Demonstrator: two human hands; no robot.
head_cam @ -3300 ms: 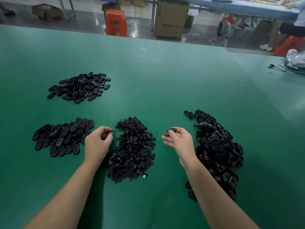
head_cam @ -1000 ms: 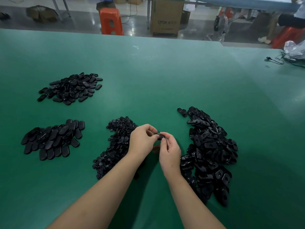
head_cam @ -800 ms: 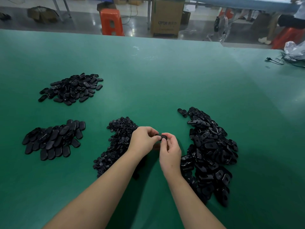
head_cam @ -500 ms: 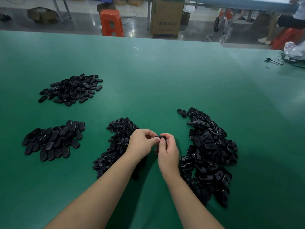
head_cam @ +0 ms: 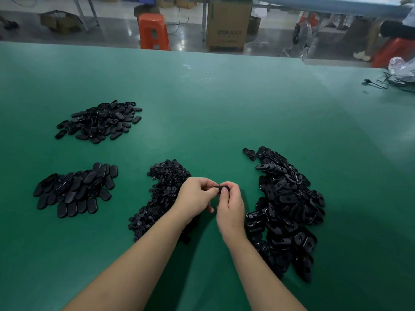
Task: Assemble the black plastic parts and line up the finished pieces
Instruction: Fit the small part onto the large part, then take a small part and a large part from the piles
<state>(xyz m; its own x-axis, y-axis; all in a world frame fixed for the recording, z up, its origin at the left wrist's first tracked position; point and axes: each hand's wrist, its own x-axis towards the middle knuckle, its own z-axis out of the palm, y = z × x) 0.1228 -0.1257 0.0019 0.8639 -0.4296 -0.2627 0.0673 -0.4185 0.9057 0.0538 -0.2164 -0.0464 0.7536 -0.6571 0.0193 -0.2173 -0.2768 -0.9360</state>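
Just in front of the person, both hands are meeting above the green felt-like tabletop (head_cam: 213, 104). The left hand (head_cam: 195, 199) is curling its fingers and thumb around one end of a small black oval plastic part (head_cam: 221, 189), while the right hand (head_cam: 230, 204) is pinching the other end between thumb and forefinger. That part is being held in the air between the two hands, clear of the table, and most of it is hiding behind the fingers.

Beneath the left wrist, a heap of small round black plastic pieces (head_cam: 161, 194) is lying on the table. Just beside the right hand, a larger heap of black oval plastic shells with openings (head_cam: 285, 209) is spreading toward the near edge. Well to the left, a group of flat black oval pieces (head_cam: 74, 189) is lying partly in overlapping rows. Farther back on the left, a loose pile of black oval plastic parts (head_cam: 98, 122) is sitting apart from the rest.

Beyond the table, an orange plastic stool (head_cam: 153, 31) and a brown cardboard box (head_cam: 228, 25) are standing on the grey floor. At the far right corner of the table, a clear plastic bag (head_cam: 403, 69) and a black cable (head_cam: 377, 83) are lying.
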